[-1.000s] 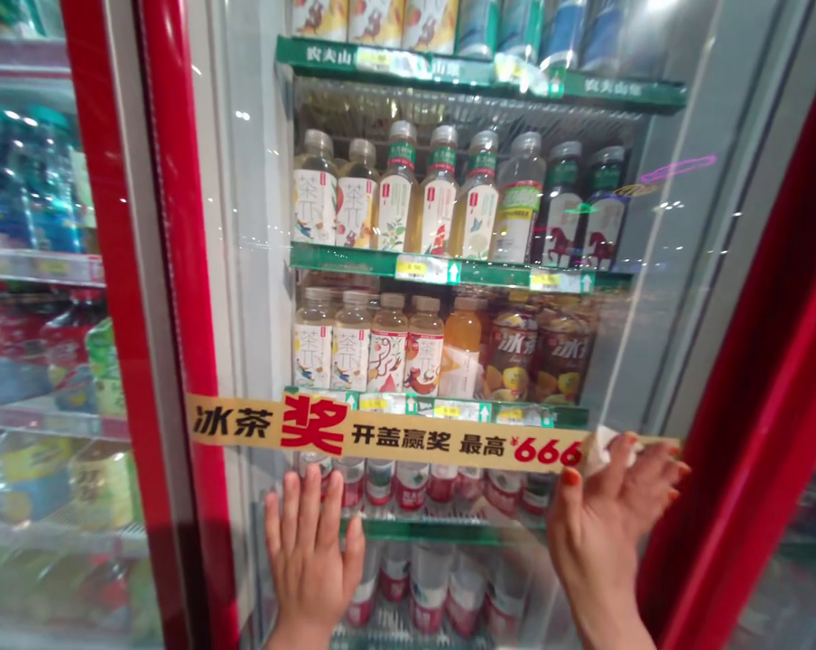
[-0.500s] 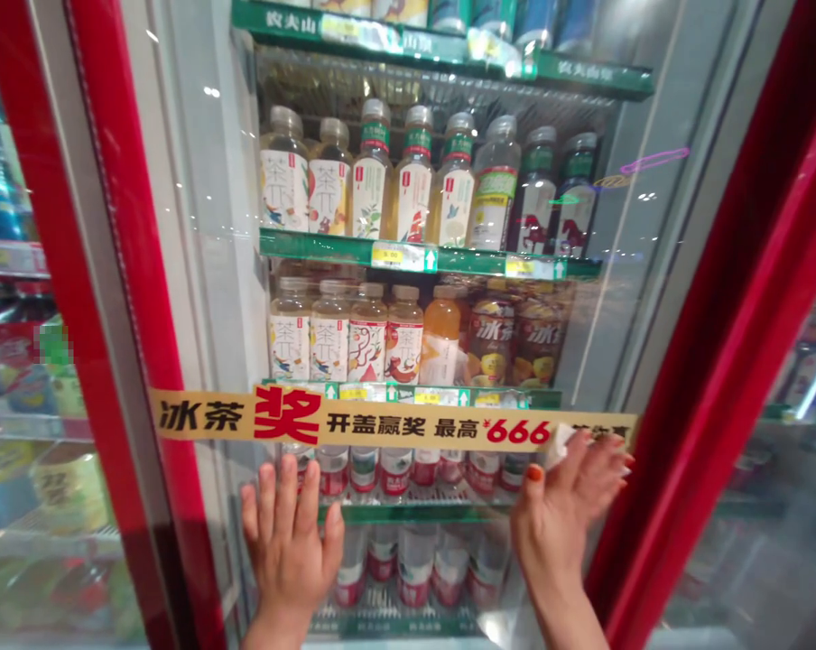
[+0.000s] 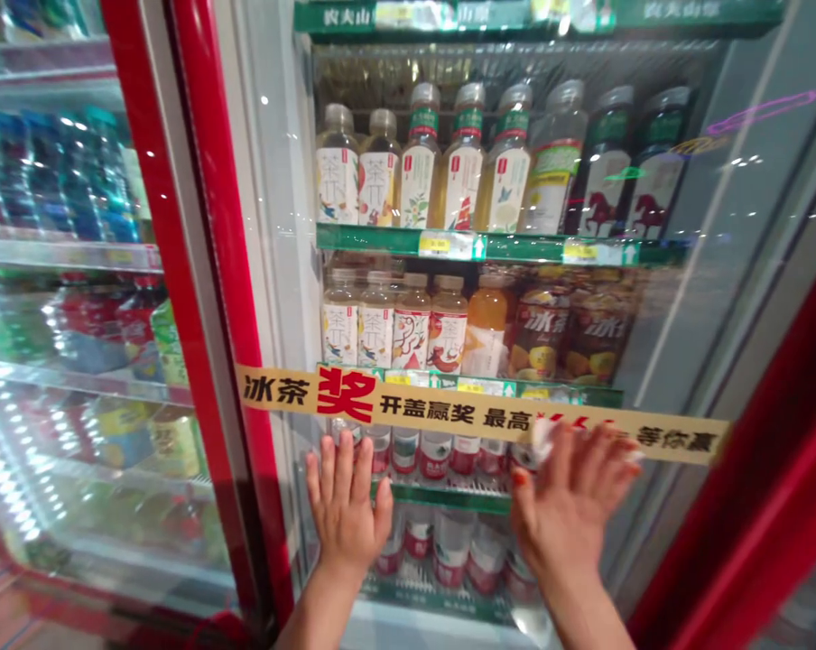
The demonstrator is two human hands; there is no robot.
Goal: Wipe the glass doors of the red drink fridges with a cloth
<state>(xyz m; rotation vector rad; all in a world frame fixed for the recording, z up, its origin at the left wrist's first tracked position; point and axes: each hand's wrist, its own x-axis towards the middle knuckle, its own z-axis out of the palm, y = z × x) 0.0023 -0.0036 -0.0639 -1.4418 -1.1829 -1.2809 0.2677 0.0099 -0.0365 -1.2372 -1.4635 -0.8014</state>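
Note:
My left hand (image 3: 346, 515) lies flat, fingers stretched, against the glass door (image 3: 652, 361) of a drinks fridge, just below a yellow printed strip (image 3: 435, 415). My right hand (image 3: 570, 515), with orange-red nails, spreads over the right part of this strip. Beneath its fingers it keeps a crumpled white tissue (image 3: 542, 437) pressed to the glass; white edges also show by the fingertips. Red characters on the strip are partly covered by that hand. Behind the glass stand tea bottles (image 3: 376, 334) in rows.
Red door frames (image 3: 228, 271) flank the glass on both sides. Farther left, another lit fridge holds blue bottles (image 3: 69, 171) and other drinks. Green-edged shelves (image 3: 381, 238) carry price tags inside the fridge. Light reflections lie on the glass at the right.
My right hand has slid left along the strip with the tissue, uncovering the characters at its right end. My left hand stays flat on the glass. The view has turned left.

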